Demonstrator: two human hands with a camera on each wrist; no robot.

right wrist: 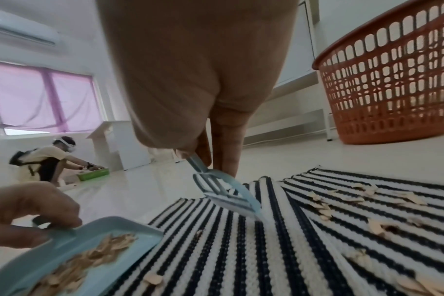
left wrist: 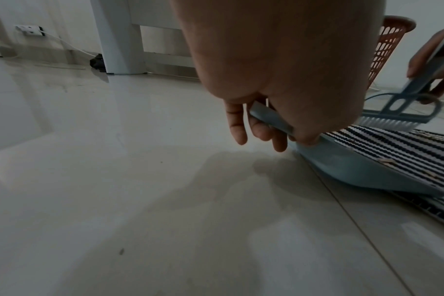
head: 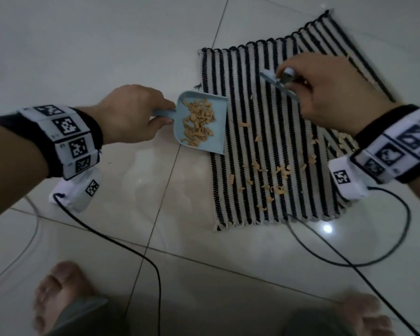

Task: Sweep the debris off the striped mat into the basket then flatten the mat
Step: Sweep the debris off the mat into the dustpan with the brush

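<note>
A black-and-white striped mat [head: 272, 146] lies on the tile floor, its far right corner folded over. Tan debris chips [head: 272, 173] are scattered on its near half. My left hand [head: 131, 115] grips the handle of a light blue dustpan [head: 201, 122], whose lip rests on the mat's left edge and which holds a pile of chips [head: 198, 121]. My right hand [head: 320, 86] holds a small blue brush [right wrist: 228, 197] by its handle, its white bristles just above the mat [right wrist: 266, 250]. An orange basket [right wrist: 393, 84] stands beyond the mat.
Black cables [head: 121, 243] trail from both wrists across the floor. My bare feet [head: 58, 294] stand at the near edge. A white furniture leg [left wrist: 119, 40] rises to the left. Another person [right wrist: 46, 160] crouches far off by a green tray.
</note>
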